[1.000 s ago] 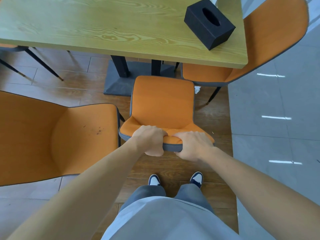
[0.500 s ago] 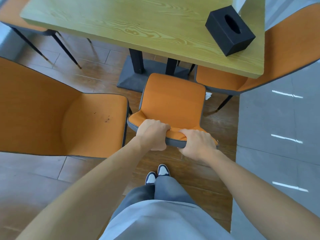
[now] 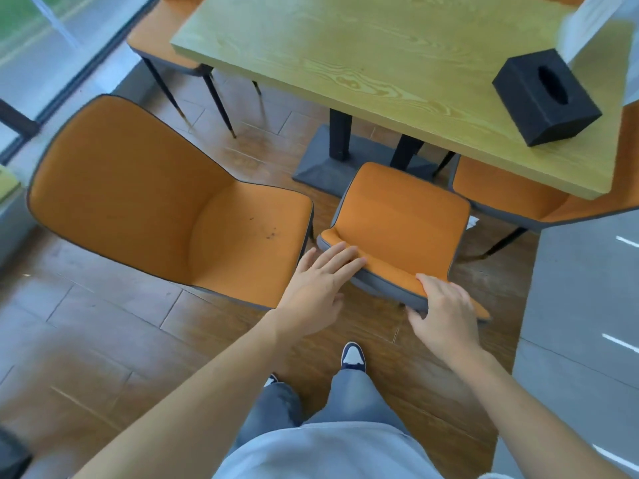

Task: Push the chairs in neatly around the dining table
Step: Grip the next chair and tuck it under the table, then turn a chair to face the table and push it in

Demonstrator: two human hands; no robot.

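A wooden dining table (image 3: pixel 397 60) is standing on plank flooring (image 3: pixel 114 340), a black tissue box (image 3: pixel 546 98) sitting near its right edge. The middle chair (image 3: pixel 397 223) is sitting just short of the tabletop's near edge. The left hand (image 3: pixel 320 288) is lying spread, fingers flat on its backrest; the right hand (image 3: pixel 446 312) is curling over the backrest rim. Another chair (image 3: pixel 155 202) is crowding its left side.

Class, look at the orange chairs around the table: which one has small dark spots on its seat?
The large chair on the left, pulled well out from the table. Dark specks dot its seat; the chair under both hands shows a spotless seat.
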